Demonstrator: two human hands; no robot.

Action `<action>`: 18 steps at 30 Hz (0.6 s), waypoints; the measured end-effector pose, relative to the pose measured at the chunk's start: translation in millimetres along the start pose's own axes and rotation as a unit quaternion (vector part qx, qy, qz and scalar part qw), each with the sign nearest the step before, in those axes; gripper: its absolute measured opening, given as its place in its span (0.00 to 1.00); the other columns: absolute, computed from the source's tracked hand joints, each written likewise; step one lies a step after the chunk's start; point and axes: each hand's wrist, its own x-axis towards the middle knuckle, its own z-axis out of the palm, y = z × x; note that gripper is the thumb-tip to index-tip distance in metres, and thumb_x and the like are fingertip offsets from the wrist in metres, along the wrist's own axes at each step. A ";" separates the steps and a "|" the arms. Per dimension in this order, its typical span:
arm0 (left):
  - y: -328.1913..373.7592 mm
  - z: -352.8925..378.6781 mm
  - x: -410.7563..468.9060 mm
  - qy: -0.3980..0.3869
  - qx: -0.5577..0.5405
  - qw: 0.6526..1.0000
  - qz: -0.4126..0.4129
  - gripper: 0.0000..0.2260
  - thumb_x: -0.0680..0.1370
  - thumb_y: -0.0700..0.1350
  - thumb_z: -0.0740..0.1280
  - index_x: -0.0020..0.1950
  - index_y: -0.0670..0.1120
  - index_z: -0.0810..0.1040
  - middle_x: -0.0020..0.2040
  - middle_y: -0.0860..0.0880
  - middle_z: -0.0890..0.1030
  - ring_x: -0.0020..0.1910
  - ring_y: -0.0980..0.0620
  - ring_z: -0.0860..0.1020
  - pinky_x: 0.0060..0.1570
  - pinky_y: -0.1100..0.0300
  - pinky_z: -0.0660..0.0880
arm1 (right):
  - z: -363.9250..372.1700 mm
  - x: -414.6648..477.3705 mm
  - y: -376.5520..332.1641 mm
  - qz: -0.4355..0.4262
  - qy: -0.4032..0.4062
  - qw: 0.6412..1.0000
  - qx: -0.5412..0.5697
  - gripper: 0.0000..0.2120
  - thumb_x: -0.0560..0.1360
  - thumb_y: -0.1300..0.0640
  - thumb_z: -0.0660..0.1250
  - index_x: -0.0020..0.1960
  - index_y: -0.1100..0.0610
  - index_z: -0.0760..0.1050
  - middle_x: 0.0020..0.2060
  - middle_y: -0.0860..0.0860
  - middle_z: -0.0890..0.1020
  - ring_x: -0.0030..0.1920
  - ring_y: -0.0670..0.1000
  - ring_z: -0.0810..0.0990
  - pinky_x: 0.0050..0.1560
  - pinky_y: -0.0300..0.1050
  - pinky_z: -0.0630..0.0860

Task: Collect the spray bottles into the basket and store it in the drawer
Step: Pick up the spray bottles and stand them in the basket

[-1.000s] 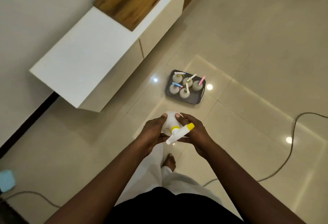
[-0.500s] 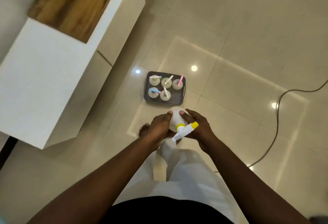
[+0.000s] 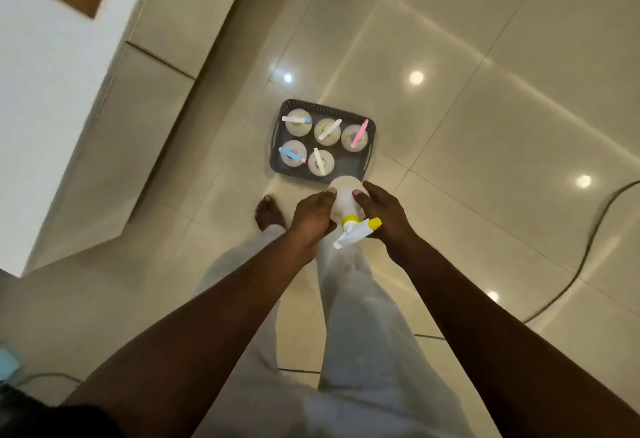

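A white spray bottle with a yellow nozzle [image 3: 346, 200] is held upright between both hands. My left hand [image 3: 311, 215] grips its left side and my right hand [image 3: 384, 214] its right side. It hangs just above the near right edge of a dark grey basket [image 3: 367, 160] on the floor. Several white spray bottles with blue, white and pink triggers [image 3: 325, 131] stand inside the basket; its near right corner is empty.
A white cabinet [image 3: 52, 91] with a wooden top and drawer fronts [image 3: 156, 98] stands to the left. A dark cable [image 3: 588, 250] curves over the glossy tiles on the right. My bare foot [image 3: 268, 212] stands just left of the hands.
I have stepped toward the basket, which now lies right below my hands. The yellow-nozzled bottle stays held in both hands.
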 end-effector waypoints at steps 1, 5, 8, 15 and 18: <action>-0.1 5.4 19.2 0.008 -0.004 1.000 -0.008 0.21 0.85 0.53 0.65 0.72 0.40 0.78 0.66 0.38 0.83 0.64 0.37 0.82 0.69 0.43 0.78 | -0.5 18.2 4.9 0.011 -0.012 1.000 0.008 0.25 0.84 0.50 0.67 0.79 0.54 0.70 0.76 0.53 0.75 0.72 0.57 0.77 0.68 0.48 0.78; -6.4 25.3 99.8 0.019 -0.028 0.999 -0.030 0.23 0.84 0.55 0.66 0.72 0.40 0.78 0.67 0.37 0.82 0.64 0.36 0.82 0.69 0.43 0.78 | 1.8 91.4 24.3 0.044 -0.007 0.997 0.069 0.23 0.82 0.53 0.70 0.75 0.54 0.74 0.58 0.48 0.83 0.47 0.47 0.87 0.48 0.54 0.88; -16.8 35.3 152.0 0.026 -0.062 0.996 -0.058 0.23 0.83 0.56 0.68 0.71 0.41 0.79 0.65 0.39 0.84 0.61 0.37 0.84 0.66 0.43 0.80 | 7.8 147.3 42.5 0.057 -0.006 0.996 0.064 0.22 0.81 0.55 0.72 0.73 0.58 0.75 0.67 0.59 0.81 0.63 0.60 0.83 0.65 0.63 0.80; -50.3 62.1 259.7 -0.008 -0.176 0.980 -0.096 0.21 0.83 0.50 0.69 0.73 0.43 0.77 0.67 0.39 0.82 0.64 0.39 0.82 0.67 0.43 0.80 | 16.7 248.1 84.6 0.093 -0.010 0.995 0.037 0.24 0.81 0.53 0.72 0.74 0.58 0.75 0.70 0.61 0.80 0.68 0.64 0.80 0.70 0.65 0.76; -60.7 71.2 294.8 -0.013 -0.207 0.974 -0.094 0.21 0.83 0.49 0.68 0.74 0.43 0.76 0.69 0.39 0.81 0.67 0.39 0.81 0.69 0.42 0.78 | 23.5 279.4 98.4 0.095 -0.006 0.995 0.015 0.25 0.81 0.49 0.71 0.75 0.55 0.75 0.70 0.59 0.80 0.68 0.62 0.81 0.71 0.63 0.76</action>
